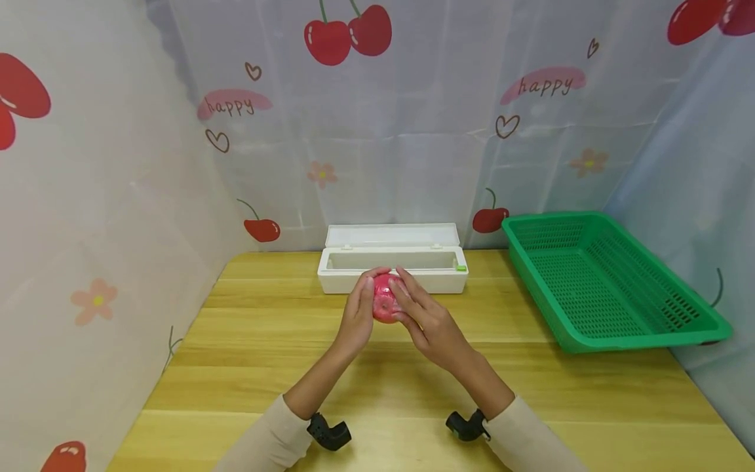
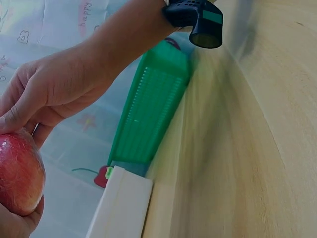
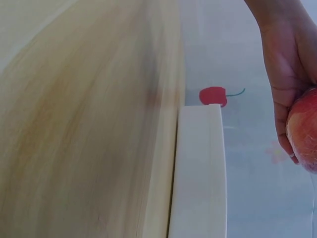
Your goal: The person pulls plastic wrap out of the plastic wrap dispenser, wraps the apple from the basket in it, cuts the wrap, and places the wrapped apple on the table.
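A red apple (image 1: 385, 303) in clear, shiny film is held up between both hands, above the table in front of the white box. My left hand (image 1: 357, 313) cups its left side, and in the right wrist view that palm and fingers curve round the apple (image 3: 304, 130). From the other side my right hand (image 1: 433, 324) grips it, fingers over the top and thumb low at its near side. The left wrist view shows the right hand's thumb and fingers (image 2: 47, 94) on the film at one end of the apple (image 2: 20, 171).
Behind the hands, a long white box (image 1: 395, 283) stands with its lid (image 1: 392, 235) raised and a small green piece at its right end. A green plastic basket (image 1: 545, 298) sits at the right on the wooden table (image 1: 259, 367). Printed curtains (image 1: 413, 151) surround the table's back and sides.
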Demonstrator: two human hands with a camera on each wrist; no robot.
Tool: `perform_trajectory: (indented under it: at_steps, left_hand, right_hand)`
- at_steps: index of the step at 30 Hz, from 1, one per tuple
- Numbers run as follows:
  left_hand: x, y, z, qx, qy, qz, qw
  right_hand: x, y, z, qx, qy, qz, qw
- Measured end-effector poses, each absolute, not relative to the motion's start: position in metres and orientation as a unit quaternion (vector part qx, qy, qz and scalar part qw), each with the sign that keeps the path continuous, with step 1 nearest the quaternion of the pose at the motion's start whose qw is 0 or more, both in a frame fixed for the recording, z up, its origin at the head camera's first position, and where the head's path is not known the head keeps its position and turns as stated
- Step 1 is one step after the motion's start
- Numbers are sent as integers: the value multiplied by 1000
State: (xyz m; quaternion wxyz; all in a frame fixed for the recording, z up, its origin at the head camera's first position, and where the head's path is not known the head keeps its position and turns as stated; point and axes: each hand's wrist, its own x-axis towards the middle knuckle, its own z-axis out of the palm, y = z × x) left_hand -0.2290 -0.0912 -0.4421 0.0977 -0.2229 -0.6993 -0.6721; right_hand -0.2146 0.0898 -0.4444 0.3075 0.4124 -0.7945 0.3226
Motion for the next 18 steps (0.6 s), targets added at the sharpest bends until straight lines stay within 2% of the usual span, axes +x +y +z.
perform_trajectory:
  at_steps: [7,15,18]
  left_hand:
    - [-219,-91,-428,-217,-707,-668,85]
    - [-231,-92,-448,-180,-685,-703,59]
    - [-232,-92,-448,-169,-665,-727,38]
  right_hand:
    - [-215,90,-445,415,-797,311,310]
    - [-217,93,-446,415,-804,318,284]
    - [-217,94,-445,420,-796,324,292]
